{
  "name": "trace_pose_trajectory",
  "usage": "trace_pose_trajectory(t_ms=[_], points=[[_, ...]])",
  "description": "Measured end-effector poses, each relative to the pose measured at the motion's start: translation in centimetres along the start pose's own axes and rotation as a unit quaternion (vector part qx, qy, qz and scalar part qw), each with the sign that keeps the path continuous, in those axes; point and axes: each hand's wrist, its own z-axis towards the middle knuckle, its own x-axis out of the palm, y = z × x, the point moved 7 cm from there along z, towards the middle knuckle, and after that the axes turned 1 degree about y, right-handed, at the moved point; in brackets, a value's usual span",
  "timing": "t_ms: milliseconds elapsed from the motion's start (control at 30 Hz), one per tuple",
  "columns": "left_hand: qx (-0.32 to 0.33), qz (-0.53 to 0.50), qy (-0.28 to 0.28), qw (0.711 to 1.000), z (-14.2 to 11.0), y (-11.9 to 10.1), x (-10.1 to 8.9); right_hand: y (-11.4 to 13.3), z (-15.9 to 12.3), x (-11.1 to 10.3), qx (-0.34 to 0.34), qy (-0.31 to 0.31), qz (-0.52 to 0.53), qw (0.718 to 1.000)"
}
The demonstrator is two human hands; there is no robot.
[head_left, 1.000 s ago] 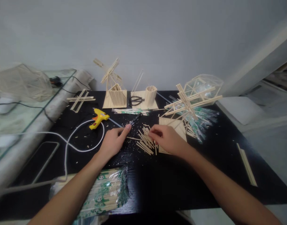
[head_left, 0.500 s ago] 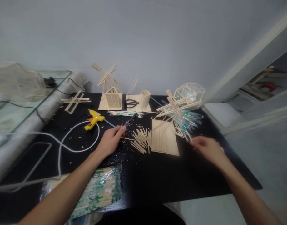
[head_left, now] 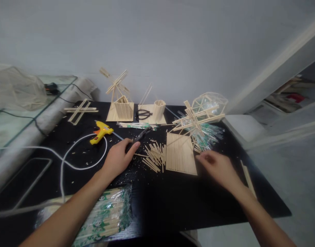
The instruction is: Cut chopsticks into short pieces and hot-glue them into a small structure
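My left hand [head_left: 120,156] rests on the table with its thumb and fingers around a slim black hand tool [head_left: 143,133], whose exact kind I cannot make out. My right hand [head_left: 217,166] is curled beside the right edge of a flat stick panel [head_left: 180,156]; its thumb and fingers come together, and anything between them is hidden. A windmill-like frame of sticks [head_left: 193,118] stands over the panel's far end. Short cut sticks [head_left: 156,156] lie scattered between the left hand and the panel. Crumpled clear-and-green wrappers [head_left: 210,133] are heaped beyond my right hand.
A yellow glue gun [head_left: 102,132] with a white cord lies left. Packaged chopsticks [head_left: 103,214] lie under my left forearm. Two stick models, one with a square holder [head_left: 122,108] and one with a round holder [head_left: 159,107], stand behind black scissors [head_left: 144,114]. Loose chopsticks [head_left: 248,179] lie at right.
My right hand has let go of a clear wrapper and moved left, closer to the panel. The left hand's thumb has shifted along the black tool. The view has moved slightly.
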Motion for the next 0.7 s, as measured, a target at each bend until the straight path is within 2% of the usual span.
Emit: trace_pose_trajectory(t_ms=[100,167,300,400,500,700], points=[[0.013,0.072,-0.044,0.996,0.2,0.5,-0.1,4.1,-1.9,3.2,-0.09,0.133,0.037,0.986],[0.023,0.125,-0.074,0.989,0.3,0.8,-0.4,6.4,-2.4,5.0,-0.14,0.158,0.052,0.976],[0.04,0.2,-0.102,0.974,0.5,0.7,-0.7,10.1,-2.2,7.8,-0.275,0.084,0.062,0.956],[0.057,0.246,-0.109,0.961,0.8,0.1,-0.7,11.4,-2.3,9.7,-0.353,0.05,0.031,0.934],[0.083,0.282,-0.096,0.951,1.4,-0.8,0.0,11.5,-2.3,10.6,-0.368,0.028,0.006,0.93],[0.126,0.296,-0.043,0.946,3.4,-2.1,2.7,10.3,-2.7,11.2,-0.34,0.022,0.008,0.94]])
